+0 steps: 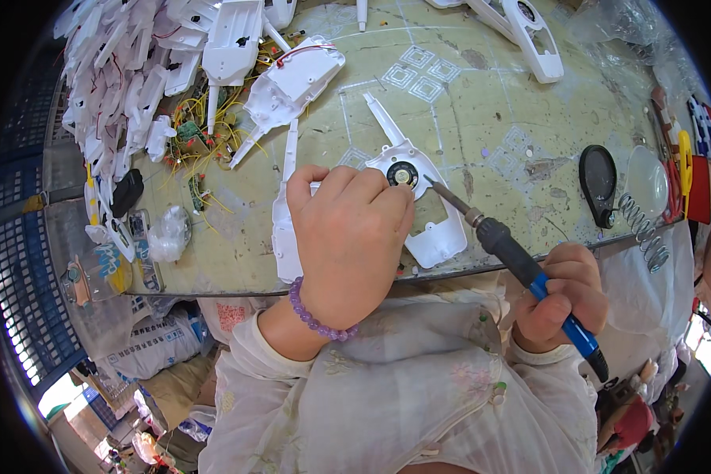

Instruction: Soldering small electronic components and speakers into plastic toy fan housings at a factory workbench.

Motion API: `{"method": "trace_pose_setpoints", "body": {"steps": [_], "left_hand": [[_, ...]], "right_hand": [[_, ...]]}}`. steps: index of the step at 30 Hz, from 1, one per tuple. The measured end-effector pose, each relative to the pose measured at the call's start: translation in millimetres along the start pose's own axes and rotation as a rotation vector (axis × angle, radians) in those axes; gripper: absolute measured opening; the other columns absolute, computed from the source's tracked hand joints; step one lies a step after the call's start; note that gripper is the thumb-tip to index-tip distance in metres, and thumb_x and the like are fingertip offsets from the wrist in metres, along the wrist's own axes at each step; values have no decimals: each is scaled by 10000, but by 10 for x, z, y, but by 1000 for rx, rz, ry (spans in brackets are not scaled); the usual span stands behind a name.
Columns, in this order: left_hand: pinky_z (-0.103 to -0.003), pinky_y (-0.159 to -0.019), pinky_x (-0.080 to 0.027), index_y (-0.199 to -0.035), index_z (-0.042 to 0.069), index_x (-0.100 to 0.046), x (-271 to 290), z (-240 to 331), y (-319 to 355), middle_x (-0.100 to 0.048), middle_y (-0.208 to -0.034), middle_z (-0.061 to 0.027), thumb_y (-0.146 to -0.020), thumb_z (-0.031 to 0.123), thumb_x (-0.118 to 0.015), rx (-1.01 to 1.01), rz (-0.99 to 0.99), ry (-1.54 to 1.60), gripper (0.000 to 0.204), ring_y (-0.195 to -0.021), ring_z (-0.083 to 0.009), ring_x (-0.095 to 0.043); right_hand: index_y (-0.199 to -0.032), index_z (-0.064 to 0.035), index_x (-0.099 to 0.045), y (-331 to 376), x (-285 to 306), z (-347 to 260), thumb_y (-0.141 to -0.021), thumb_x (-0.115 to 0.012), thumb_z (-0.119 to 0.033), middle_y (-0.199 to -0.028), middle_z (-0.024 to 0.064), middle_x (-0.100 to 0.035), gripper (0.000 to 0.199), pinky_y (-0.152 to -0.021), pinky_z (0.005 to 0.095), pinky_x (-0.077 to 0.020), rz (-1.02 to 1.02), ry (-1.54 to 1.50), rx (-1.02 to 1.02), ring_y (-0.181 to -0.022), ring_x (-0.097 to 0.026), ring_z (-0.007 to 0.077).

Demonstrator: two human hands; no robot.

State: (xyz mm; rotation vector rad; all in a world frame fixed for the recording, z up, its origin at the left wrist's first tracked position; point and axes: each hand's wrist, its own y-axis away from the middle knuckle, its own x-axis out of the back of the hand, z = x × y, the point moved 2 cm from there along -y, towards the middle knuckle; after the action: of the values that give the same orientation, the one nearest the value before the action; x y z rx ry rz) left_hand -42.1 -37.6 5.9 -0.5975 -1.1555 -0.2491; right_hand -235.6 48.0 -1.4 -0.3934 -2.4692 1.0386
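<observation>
My right hand (562, 299) is wrapped round the blue and black handle of a soldering iron (521, 262). The iron's thin metal tip points up and left, close to a round black speaker (402, 174). That speaker sits in a white plastic casing half (438, 241) with a narrow stem. Over the casing's left side lies my left hand (351, 207), its fingers curled down. Its fingertips are hidden, so what they grip cannot be made out. Partly under this hand, on its left, is another white casing half (286, 241).
White casings (122, 87) are heaped at the far left, beside circuit boards with yellow wires (201, 138). More casing parts (537, 47) lie at the back right. A black oval piece (598, 178), a coil spring (644, 233) and yellow-handled tool (685, 170) are near the right edge.
</observation>
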Motion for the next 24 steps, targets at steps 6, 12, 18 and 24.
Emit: {"method": "trace_pose_setpoints", "body": {"steps": [6,12,18,24], "left_hand": [[-372,-791,-352,-729,123,-686,3,52,-29,-572,-685,1,-698,143,-744,-22,6,22,69,-714,-193,-554],[-407,-832,-363,-700,107,-660,2,8,23,-569,-708,-19,-723,124,-691,-15,18,-4,43,-782,-201,-561],[-408,-850,-361,-716,88,-678,11,16,4,-590,-712,-23,-734,131,-705,-42,42,18,54,-793,-200,-570],[-403,-825,-372,-721,89,-687,19,-43,40,-595,-703,-36,-743,153,-711,-65,59,8,72,-768,-220,-571]], "right_hand": [[-940,-7,-492,105,239,171,-913,-618,-319,-725,110,-530,337,-471,261,-373,406,-12,-180,-558,-473,157],[-1049,-18,-470,138,1059,-126,-910,-550,-48,-763,114,-517,163,-500,275,-373,328,1342,266,-586,-460,166],[-1058,-13,-488,199,1939,-889,-808,-564,102,-769,90,-526,286,-566,308,-402,509,1717,411,-594,-467,190],[-916,-1,-589,192,1606,-296,-854,-644,-68,-787,63,-590,107,-611,292,-461,777,589,-272,-671,-550,148]]}}
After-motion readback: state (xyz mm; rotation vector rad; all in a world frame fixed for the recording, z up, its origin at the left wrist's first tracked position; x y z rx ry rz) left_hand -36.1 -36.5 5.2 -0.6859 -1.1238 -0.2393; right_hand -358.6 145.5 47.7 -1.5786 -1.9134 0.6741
